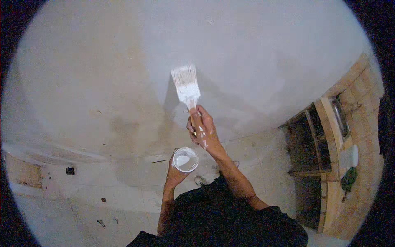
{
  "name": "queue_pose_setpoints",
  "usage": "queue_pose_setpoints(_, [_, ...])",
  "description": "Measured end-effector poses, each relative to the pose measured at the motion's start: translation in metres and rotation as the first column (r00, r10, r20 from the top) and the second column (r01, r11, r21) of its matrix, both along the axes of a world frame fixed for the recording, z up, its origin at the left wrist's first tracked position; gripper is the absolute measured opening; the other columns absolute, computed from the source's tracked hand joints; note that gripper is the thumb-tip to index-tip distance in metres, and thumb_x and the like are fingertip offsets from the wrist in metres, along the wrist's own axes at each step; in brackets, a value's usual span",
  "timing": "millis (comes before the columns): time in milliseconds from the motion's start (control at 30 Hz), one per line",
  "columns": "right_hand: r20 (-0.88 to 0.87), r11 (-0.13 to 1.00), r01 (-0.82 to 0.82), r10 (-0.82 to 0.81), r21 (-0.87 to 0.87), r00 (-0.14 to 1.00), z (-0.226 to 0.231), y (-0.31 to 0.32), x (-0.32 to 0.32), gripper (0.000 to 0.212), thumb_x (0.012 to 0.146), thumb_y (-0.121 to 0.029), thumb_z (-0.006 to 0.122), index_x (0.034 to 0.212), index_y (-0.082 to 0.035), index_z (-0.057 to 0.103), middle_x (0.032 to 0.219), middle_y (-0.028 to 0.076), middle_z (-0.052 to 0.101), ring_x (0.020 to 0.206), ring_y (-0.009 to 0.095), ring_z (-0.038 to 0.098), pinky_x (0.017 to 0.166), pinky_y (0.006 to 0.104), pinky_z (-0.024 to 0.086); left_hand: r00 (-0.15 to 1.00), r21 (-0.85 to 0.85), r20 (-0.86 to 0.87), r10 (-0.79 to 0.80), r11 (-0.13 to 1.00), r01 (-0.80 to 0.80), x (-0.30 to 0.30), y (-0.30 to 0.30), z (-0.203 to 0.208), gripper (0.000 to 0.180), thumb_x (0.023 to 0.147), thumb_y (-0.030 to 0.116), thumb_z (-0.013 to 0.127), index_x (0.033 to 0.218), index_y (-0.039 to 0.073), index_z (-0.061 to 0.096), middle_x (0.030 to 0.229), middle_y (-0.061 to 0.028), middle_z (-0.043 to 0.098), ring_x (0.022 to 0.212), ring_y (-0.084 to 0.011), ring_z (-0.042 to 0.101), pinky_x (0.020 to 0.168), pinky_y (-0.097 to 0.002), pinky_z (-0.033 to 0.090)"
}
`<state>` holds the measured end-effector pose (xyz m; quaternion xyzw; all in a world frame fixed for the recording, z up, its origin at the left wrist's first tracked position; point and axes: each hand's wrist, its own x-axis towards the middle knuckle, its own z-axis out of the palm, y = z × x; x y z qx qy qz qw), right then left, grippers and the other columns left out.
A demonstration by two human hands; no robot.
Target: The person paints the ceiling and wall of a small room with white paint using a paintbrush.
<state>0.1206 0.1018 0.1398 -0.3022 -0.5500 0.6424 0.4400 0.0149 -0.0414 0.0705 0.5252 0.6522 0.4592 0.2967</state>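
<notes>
Your right hand (pixel 203 128) closes around the wooden handle of the flat paintbrush (pixel 188 88), just under its white-coated neck, which probably gives you steering while leaving the bristles clear. They point toward 12 o'clock, against or just off the wall (pixel 255 49); you can't tell which from here. Your left hand (pixel 175 175) curls partly open around the side of the round paint tub (pixel 195 163), at 6 o'clock from the brush, its mouth uncovered, likely held there so dipping is short and drips are caught.
</notes>
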Motion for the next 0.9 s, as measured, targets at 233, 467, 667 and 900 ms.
queue_pose_setpoints(233, [0.037,0.923,-0.105,0.128,-0.369,0.991,-0.057,-0.024,0.022,0.037,0.099,-0.040,0.046,0.099,-0.003,0.048,0.060,0.003,0.047,0.044,0.010,0.045,0.038,0.0270,0.037,0.999,-0.092,0.046,0.018,0.996,-0.014,-0.005,-0.002,-0.016,0.059,0.062,0.008,0.083,0.111,0.004,0.051,0.102,-0.0090,0.060,0.095,-0.0198,0.059,0.086,-0.0336,0.048])
queue_pose_setpoints(467, [-0.016,0.999,0.051,-0.051,-0.015,0.999,0.033,-0.004,0.017,0.033,0.100,-0.035,0.045,0.094,-0.003,0.048,0.063,0.002,0.050,0.041,0.011,0.046,0.036,0.0274,0.036,0.999,-0.203,0.023,0.022,0.979,-0.017,-0.006,-0.003,-0.012,0.078,0.059,0.018,0.089,0.123,0.002,0.048,0.118,-0.0139,0.059,0.111,-0.0264,0.057,0.098,-0.0385,0.045])
queue_pose_setpoints(667, [-0.072,0.995,-0.038,0.044,0.088,0.996,0.082,-0.009,0.009,0.038,0.100,-0.042,0.041,0.090,-0.005,0.042,0.059,-0.001,0.040,0.037,0.007,0.037,0.032,0.0232,0.032,0.999,-0.131,-0.048,0.005,0.991,-0.012,-0.012,-0.005,-0.022,0.077,0.059,0.018,0.089,0.123,0.002,0.048,0.118,-0.0143,0.058,0.110,-0.0268,0.057,0.098,-0.0384,0.045])
queue_pose_setpoints(900, [-0.026,0.993,-0.037,0.035,-0.115,0.999,-0.084,-0.017,-0.012,0.035,0.100,-0.041,0.042,0.089,-0.007,0.042,0.059,-0.002,0.040,0.040,0.006,0.035,0.034,0.0223,0.030,0.996,-0.249,0.088,-0.033,0.967,0.054,-0.010,0.000,-0.018,0.085,0.058,0.021,0.090,0.127,0.001,0.045,0.122,-0.0143,0.056,0.110,-0.0254,0.056,0.098,-0.0370,0.045])
